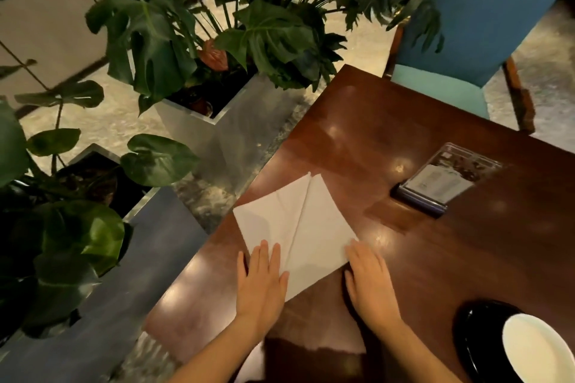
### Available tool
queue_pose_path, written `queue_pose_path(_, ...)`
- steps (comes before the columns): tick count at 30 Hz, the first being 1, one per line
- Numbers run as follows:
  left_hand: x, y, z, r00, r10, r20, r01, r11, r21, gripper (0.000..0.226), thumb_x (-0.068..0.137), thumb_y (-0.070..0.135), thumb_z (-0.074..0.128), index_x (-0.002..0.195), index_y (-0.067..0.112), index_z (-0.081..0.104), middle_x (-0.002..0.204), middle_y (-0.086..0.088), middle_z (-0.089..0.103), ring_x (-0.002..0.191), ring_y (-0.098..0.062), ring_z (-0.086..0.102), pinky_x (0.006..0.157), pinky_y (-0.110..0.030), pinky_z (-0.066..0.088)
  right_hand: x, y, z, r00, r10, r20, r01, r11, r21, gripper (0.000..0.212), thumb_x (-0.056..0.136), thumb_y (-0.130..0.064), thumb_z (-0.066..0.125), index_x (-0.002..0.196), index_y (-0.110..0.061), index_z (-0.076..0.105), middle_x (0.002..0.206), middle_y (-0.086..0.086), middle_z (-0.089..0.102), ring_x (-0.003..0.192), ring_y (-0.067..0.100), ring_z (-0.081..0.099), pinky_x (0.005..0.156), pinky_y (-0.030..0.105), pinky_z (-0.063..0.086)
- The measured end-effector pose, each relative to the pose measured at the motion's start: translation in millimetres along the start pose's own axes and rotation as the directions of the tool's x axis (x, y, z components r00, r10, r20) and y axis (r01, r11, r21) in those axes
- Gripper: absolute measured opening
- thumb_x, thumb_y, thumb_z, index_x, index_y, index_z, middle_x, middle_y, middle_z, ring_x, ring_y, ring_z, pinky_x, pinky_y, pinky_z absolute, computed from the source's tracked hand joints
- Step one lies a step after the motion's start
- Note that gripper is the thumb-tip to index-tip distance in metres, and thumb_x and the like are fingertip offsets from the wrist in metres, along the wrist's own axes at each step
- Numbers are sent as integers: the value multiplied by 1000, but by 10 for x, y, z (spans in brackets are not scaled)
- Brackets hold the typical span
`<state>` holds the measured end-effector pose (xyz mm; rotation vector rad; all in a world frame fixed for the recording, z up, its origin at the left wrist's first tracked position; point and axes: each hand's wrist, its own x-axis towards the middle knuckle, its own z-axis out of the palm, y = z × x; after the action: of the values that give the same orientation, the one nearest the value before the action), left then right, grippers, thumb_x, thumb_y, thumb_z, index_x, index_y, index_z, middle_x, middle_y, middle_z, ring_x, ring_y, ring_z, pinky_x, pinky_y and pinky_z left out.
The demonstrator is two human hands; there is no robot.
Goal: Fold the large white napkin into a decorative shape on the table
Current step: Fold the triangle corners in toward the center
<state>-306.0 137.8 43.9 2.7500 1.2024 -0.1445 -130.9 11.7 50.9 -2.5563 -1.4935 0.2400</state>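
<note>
Large white cloth napkin lies flat on dark polished wooden table, near the table's left edge, folded into a diamond w/ a centre seam running from far tip toward the person. Two flaps meet along that seam. Left hand rests palm-down, fingers spread flat, on napkin's near-left part; not gripping, just pressing. Right hand also flat & open, fingertips touching napkin's right corner, palm on bare wood. Clear acrylic menu stand sits well apart on far right. White plate on black round charger at near-right corner. Teal upholstered chair behind table; leafy green plants in metal planters to the left.
</note>
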Motion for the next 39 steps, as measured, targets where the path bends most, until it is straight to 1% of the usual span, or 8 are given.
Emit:
queue_pose_path(6,-357,-260,4,961,259,-94,-266,962,-65,63,50,14,85,111,15,68,109,-1,71,90,-16,69,78,-27,55,-325,-38,70,972,-208,-110,202,977,-60,43,60,-4,85,101,-9,72,104,7,72,95,23,69,90,47,51)
queue_pose_path(10,-269,-560,-99,916,379,-133,-400,889,-222,45,65,0,76,106,15,69,105,0,72,89,-20,68,79,-29,56,-373,38,33,964,-247,-94,247,969,-16,37,64,-3,82,99,-10,72,104,7,72,94,25,69,88,45,52)
queue_pose_path(14,160,-810,-167,997,-18,-73,-11,925,-381,31,85,6,51,112,11,63,115,-9,64,105,-32,59,89,-42,48,-205,105,-45,998,2,-69,11,984,179,18,84,-8,62,101,-13,66,102,3,68,97,24,61,86,39,50)
queue_pose_path(18,461,-872,-226,890,-369,270,454,644,-616,33,87,19,60,117,6,56,103,-16,66,94,-31,62,77,-36,48,86,154,-114,904,426,18,-387,800,458,6,90,-14,58,93,-11,61,92,3,60,88,21,55,75,35,48)
queue_pose_path(20,523,-825,-292,840,-374,393,541,511,-668,12,85,20,63,93,12,58,70,-12,64,63,-24,58,56,-31,44,245,177,-130,849,517,108,-494,702,513,12,89,-13,57,77,-13,56,69,1,57,69,22,56,56,29,41)
queue_pose_path(23,589,-829,-361,801,-315,510,598,480,-642,29,84,18,62,59,9,51,51,-9,50,46,-21,40,47,-27,35,442,239,-138,769,562,303,-631,597,495,20,88,-16,58,69,-13,59,58,0,54,58,19,52,51,28,39)
queue_pose_path(33,594,-890,-546,705,-155,692,655,515,-553,29,91,7,54,63,3,52,58,-10,50,28,-7,43,31,-15,35,611,340,-384,613,526,589,-790,420,447,11,83,-11,66,78,-4,60,64,8,50,56,16,45,47,24,39)
queue_pose_path(39,565,-941,-525,738,-100,667,672,196,-714,11,90,3,56,81,-1,60,78,-18,67,56,-15,70,47,-18,54,559,414,-550,618,414,668,-783,245,572,6,84,-11,67,78,-8,65,58,5,57,50,11,45,38,14,41)
